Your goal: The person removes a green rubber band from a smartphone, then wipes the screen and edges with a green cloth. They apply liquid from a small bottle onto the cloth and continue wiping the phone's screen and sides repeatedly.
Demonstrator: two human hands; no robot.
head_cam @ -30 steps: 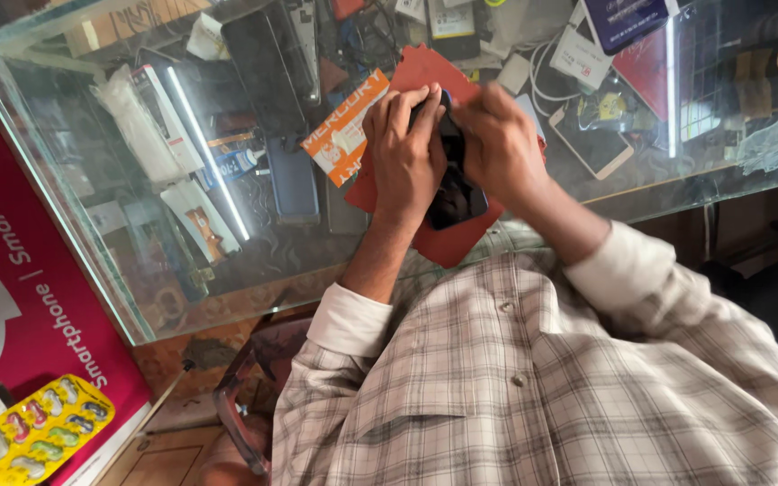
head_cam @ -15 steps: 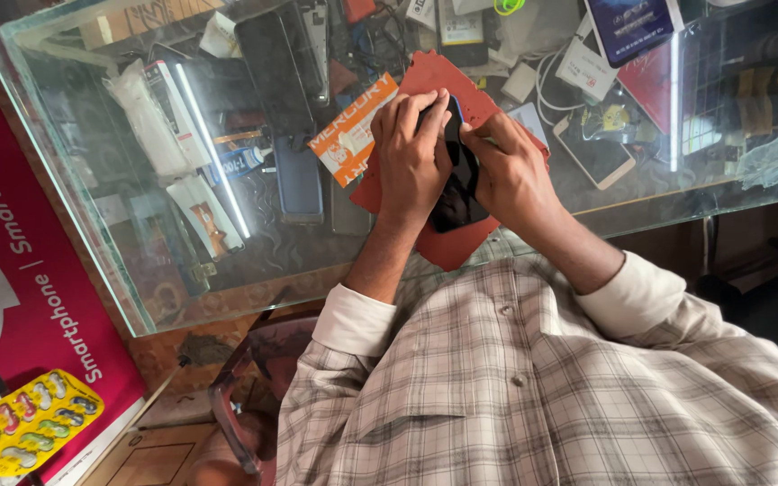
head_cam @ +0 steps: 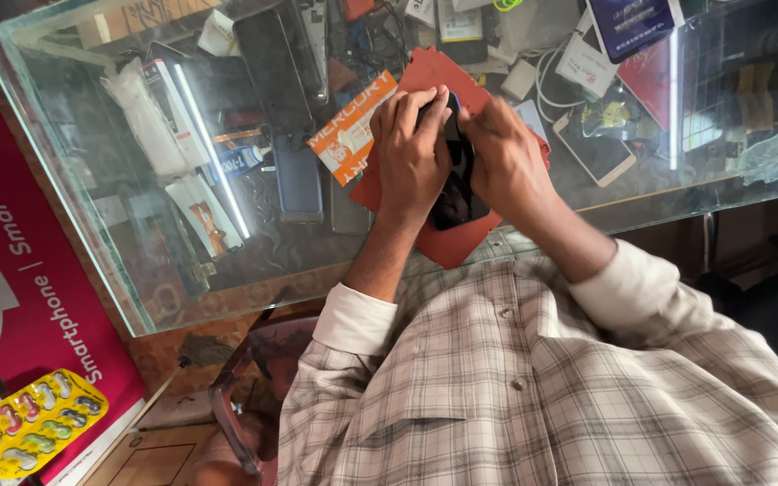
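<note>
Head view. Both hands are working over a red mat [head_cam: 447, 243] that is lying on the glass worktop [head_cam: 137, 270]. The left hand [head_cam: 413, 153] is curling over the upper end of a black smartphone [head_cam: 455, 193], fingers wrapped across its top edge; the right hand [head_cam: 508, 162] is closing on the opposite long side, thumb and fingers pinching the rim. The phone is therefore being held between the two hands, just above the mat, at the centre of the frame.

Handling, as a judgement: the phone is looking thin, rigid and light, with a glossy dark face that is probably slippery and liable to crack or scratch. The safest purchase is along the narrow side edges and corners, not on the flat glass face; pressure across the middle is best avoided.

Surroundings: at 9 o'clock of the phone an orange card package [head_cam: 348, 135] is lying partly under the left hand's side. At 2 o'clock a second phone with a pale frame [head_cam: 598, 153] is resting on the worktop. At 7 o'clock, well apart, a yellow blister tray [head_cam: 29, 432] is sitting low in the frame.
</note>
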